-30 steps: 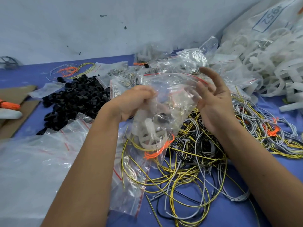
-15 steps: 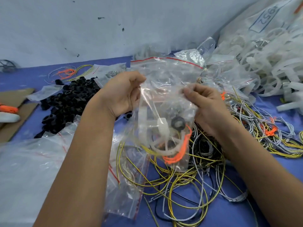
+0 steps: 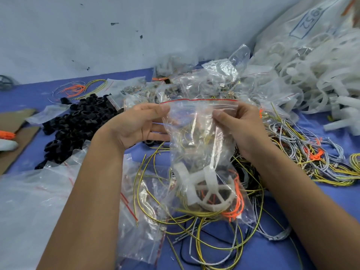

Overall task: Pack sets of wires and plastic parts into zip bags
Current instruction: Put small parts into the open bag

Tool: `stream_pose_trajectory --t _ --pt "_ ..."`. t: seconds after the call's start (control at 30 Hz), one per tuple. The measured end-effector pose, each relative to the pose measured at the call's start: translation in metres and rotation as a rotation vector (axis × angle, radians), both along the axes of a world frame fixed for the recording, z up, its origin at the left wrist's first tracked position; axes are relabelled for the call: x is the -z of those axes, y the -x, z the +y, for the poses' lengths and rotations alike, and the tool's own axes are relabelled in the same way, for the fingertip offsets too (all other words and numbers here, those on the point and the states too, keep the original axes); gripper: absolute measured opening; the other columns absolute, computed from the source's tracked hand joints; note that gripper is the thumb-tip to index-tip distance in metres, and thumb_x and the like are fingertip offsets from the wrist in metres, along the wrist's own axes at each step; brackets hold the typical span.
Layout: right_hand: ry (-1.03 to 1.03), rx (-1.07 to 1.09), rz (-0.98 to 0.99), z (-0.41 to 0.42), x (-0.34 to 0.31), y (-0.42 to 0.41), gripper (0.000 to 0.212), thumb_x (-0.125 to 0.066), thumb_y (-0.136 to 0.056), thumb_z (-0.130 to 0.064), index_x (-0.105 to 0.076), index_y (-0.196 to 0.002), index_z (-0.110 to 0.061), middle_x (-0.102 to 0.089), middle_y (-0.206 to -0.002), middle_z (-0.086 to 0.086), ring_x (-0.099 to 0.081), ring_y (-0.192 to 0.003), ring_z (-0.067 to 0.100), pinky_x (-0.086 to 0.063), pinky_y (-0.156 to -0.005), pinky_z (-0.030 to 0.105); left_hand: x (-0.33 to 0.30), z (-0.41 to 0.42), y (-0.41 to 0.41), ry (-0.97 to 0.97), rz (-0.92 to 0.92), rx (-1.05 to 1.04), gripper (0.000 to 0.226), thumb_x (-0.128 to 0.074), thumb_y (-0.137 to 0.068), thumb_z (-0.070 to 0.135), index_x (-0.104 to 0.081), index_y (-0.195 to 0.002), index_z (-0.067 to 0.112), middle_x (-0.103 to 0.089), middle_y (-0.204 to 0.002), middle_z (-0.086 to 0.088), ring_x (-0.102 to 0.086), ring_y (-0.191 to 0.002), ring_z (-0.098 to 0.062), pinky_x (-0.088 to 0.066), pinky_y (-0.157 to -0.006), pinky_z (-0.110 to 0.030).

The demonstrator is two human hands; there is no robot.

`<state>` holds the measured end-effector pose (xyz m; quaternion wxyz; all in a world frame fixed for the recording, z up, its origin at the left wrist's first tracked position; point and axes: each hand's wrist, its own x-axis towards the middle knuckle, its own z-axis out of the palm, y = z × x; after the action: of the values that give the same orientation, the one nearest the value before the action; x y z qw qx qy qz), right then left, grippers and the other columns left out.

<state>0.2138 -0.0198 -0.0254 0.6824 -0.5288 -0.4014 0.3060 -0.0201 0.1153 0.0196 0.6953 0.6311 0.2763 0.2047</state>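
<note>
Blue table (image 3: 331,149): black rings (image 3: 78,129), loose wires (image 3: 224,240), empty bags (image 3: 29,211), cardboard (image 3: 17,141).

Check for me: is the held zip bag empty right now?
No: the zip bag, held near its top by the left hand and right hand, contains a white plastic part and wires.

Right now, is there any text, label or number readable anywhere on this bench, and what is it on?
"1952", partly blurred and seen rotated, so only a likely reading: handwritten inside a blue box on the large white sack at the top right.
The zip bag held in both hands shows only a red line, no print.
Nothing else readable.
</note>
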Motion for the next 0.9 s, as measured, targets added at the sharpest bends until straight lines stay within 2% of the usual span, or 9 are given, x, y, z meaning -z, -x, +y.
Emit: stream_pose_trajectory --t 0.07,0.13,0.27,0.37,0.43,0.5,0.63,0.77,0.9 --pt "-0.012 -0.015 0.046 -0.001 -0.002 -0.002 0.023 -0.078 -0.087 -0.013 -0.071 -0.105 -0.002 -0.076 -0.087 0.011 -0.073 -0.081 0.019 -0.06 -0.077 0.034 0.0 0.0 0.0 -0.02 -0.037 -0.029 0.013 -0.072 -0.085 0.026 -0.081 -0.083 0.016 -0.079 -0.094 -0.009 -0.076 -0.072 -0.019 -0.062 -0.059 -0.029" --pt "-0.024 -0.035 0.104 -0.001 -0.006 -0.002 0.02 -0.072 -0.093 -0.008 -0.065 -0.109 0.001 -0.076 -0.08 0.006 -0.073 -0.074 0.015 -0.059 -0.07 0.029 0.0 0.0 0.0 -0.04 -0.061 -0.053 0.013 -0.07 -0.081 0.022 -0.078 -0.075 0.016 -0.079 -0.087 -0.005 -0.074 -0.066 -0.014 -0.061 -0.057 -0.026" --pt "-0.015 -0.083 0.192 -0.004 -0.012 0.0 0.008 -0.059 -0.102 -0.01 -0.061 -0.107 -0.004 -0.077 -0.076 0.007 -0.071 -0.063 0.017 -0.06 -0.06 0.031 -0.002 0.003 0.008 -0.05 -0.094 -0.036 0.018 -0.07 -0.078 0.015 -0.069 -0.061 0.02 -0.074 -0.075 -0.002 -0.072 -0.066 -0.01 -0.06 -0.058 -0.023" --pt "0.015 -0.047 0.187 -0.004 -0.013 0.004 0.013 -0.056 -0.104 -0.013 -0.066 -0.099 -0.007 -0.076 -0.083 0.016 -0.071 -0.07 0.025 -0.06 -0.067 0.037 -0.001 0.004 0.011 -0.078 -0.006 -0.045 0.017 -0.073 -0.07 0.015 -0.067 -0.056 0.02 -0.073 -0.07 0.0 -0.071 -0.062 -0.008 -0.06 -0.058 -0.022" --pt "0.036 -0.004 0.175 -0.003 -0.012 0.004 0.019 -0.057 -0.104 -0.015 -0.069 -0.091 -0.009 -0.073 -0.087 0.02 -0.068 -0.077 0.031 -0.058 -0.073 0.042 0.0 0.003 0.011 -0.107 0.071 -0.084 0.013 -0.077 -0.066 0.017 -0.067 -0.058 0.019 -0.073 -0.07 -0.002 -0.069 -0.059 -0.009 -0.061 -0.058 -0.022" --pt "0.04 0.026 0.168 -0.002 -0.011 0.004 0.023 -0.059 -0.103 -0.017 -0.07 -0.085 -0.011 -0.071 -0.079 0.011 -0.066 -0.071 0.026 -0.057 -0.068 0.04 0.001 0.003 0.011 -0.154 0.118 -0.123 0.011 -0.08 -0.068 0.014 -0.07 -0.071 0.016 -0.074 -0.076 -0.004 -0.07 -0.064 -0.011 -0.061 -0.06 -0.023" --pt "-0.007 0.086 0.036 -0.002 -0.008 0.007 0.018 -0.067 -0.099 -0.016 -0.073 -0.082 -0.015 -0.07 -0.072 -0.001 -0.062 -0.064 0.011 -0.053 -0.055 0.025 -0.007 -0.003 -0.004 -0.395 0.069 -0.256 0.021 -0.081 -0.084 0.003 -0.073 -0.101 0.012 -0.074 -0.092 -0.001 -0.069 -0.081 -0.01 -0.058 -0.073 -0.022" --pt "-0.046 0.075 -0.158 -0.002 -0.005 0.013 0.015 -0.073 -0.095 -0.018 -0.077 -0.081 -0.017 -0.071 -0.071 0.0 -0.061 -0.061 0.008 -0.048 -0.052 0.018 -0.021 -0.016 -0.035 -0.818 0.085 -0.287 0.007 -0.081 -0.087 0.016 -0.076 -0.089 0.021 -0.074 -0.082 0.012 -0.067 -0.079 -0.001 -0.049 -0.075 -0.013" --pt "-0.082 0.033 -0.204 -0.003 -0.004 0.016 0.008 -0.076 -0.092 -0.02 -0.08 -0.085 -0.017 -0.071 -0.072 0.008 -0.062 -0.064 0.009 -0.048 -0.054 0.018 -0.016 -0.034 -0.059 -0.954 0.252 -0.121 0.008 -0.081 -0.087 0.023 -0.078 -0.092 0.018 -0.075 -0.085 0.005 -0.07 -0.081 -0.009 -0.054 -0.076 -0.023"
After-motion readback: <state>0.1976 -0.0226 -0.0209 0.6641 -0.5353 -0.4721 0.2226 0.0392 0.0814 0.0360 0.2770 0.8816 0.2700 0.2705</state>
